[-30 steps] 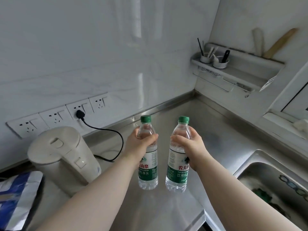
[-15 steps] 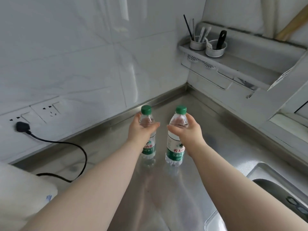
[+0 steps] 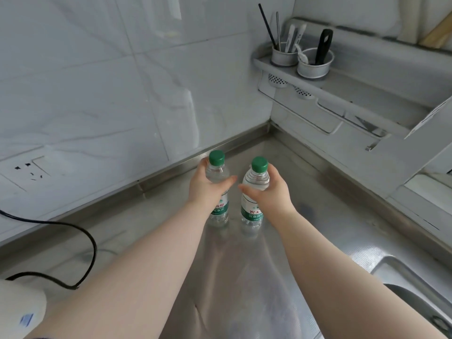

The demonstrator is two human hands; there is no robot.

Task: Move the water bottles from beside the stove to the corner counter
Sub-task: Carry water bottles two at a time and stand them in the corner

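Bottles, left (image 3: 218,194) and right (image 3: 253,201), had come down since a second ago and stood on the steel counter (image 3: 244,277), corner at 1 o'clock; our left hand (image 3: 208,189) and right hand (image 3: 271,192) gripped their shoulders; only release remained

Two clear plastic green-capped water bottles (image 3: 253,192), upright side by side on steel corner counter (image 3: 305,192), far centre.

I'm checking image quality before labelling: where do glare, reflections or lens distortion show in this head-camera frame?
Head view: bright glare streaks on the glossy wall tiles; the steel counter mirrors both forearms and bottles softly; wide-angle lens bends the counter edge and shelf; the left bottle and right bottle stay sharp, labels partly readable.
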